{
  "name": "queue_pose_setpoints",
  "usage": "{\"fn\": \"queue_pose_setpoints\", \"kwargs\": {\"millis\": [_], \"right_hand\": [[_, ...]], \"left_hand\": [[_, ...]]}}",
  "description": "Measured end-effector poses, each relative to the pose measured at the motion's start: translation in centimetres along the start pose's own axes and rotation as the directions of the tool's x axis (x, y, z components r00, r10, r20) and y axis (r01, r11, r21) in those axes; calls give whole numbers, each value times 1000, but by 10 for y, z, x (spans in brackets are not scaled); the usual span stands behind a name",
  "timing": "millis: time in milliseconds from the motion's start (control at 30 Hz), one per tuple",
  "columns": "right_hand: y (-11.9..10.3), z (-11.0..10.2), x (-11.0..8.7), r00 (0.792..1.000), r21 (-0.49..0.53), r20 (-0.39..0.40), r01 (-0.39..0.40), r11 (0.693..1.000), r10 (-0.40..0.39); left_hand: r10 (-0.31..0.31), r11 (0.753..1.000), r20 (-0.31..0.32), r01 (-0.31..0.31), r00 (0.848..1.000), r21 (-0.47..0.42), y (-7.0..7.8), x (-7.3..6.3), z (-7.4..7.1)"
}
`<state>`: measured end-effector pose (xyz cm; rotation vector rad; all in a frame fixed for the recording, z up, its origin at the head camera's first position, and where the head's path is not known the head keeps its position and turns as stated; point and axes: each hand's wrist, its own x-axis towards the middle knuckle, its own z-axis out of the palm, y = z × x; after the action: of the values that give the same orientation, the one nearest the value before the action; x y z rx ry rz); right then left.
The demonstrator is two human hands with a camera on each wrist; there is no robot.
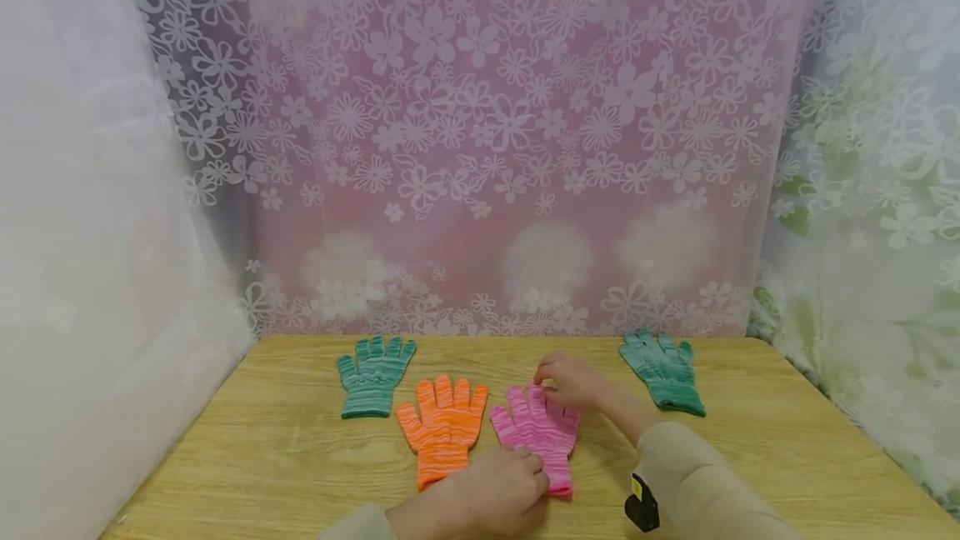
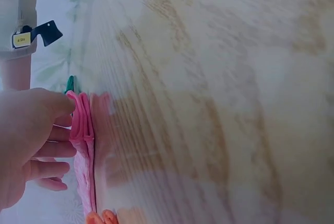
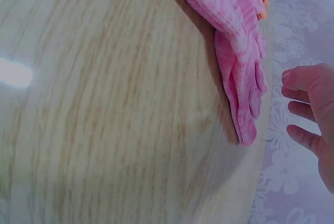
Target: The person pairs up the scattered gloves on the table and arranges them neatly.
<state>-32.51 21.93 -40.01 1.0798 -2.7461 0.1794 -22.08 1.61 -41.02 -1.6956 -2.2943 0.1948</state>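
A pink knitted glove (image 1: 542,432) lies flat on the table, its fingers pointing away from me. My left hand (image 1: 504,486) is at its cuff, thumb and forefinger pinching the raised edge (image 2: 81,117); the other fingers hang over the glove. Above the far fingertips of the pink glove hovers my right hand (image 1: 572,382), its fingers loosely bent. In the right wrist view that hand (image 3: 313,114) stands apart from the glove (image 3: 240,62) and holds nothing. An orange glove (image 1: 444,423) lies just left of the pink one, its cuff partly hidden by my left hand.
One green glove (image 1: 372,377) lies at the back left of the wooden table (image 1: 247,457), and another green glove (image 1: 663,372) at the back right. Flowered curtains (image 1: 487,148) hang behind and at both sides. A black clip (image 1: 642,505) sits on my right sleeve.
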Motion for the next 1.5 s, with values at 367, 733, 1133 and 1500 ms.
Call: {"fn": "queue_pose_setpoints", "kwargs": {"millis": [367,733,1133,1500], "right_hand": [[2,1,-7,997,-65,31,-71,995,73],[6,15,-8,981,-117,12,-192,974,195],[8,13,-5,996,-97,-58,-78,992,73],[11,18,-2,996,-78,-1,-93,993,94]], "left_hand": [[-17,992,-81,27,997,126,2,7,8],[-22,991,-97,34,995,130,4,9,9],[-32,991,-60,39,998,125,2,8,13],[-15,994,-17,17,1000,111,0,8,11]]}}
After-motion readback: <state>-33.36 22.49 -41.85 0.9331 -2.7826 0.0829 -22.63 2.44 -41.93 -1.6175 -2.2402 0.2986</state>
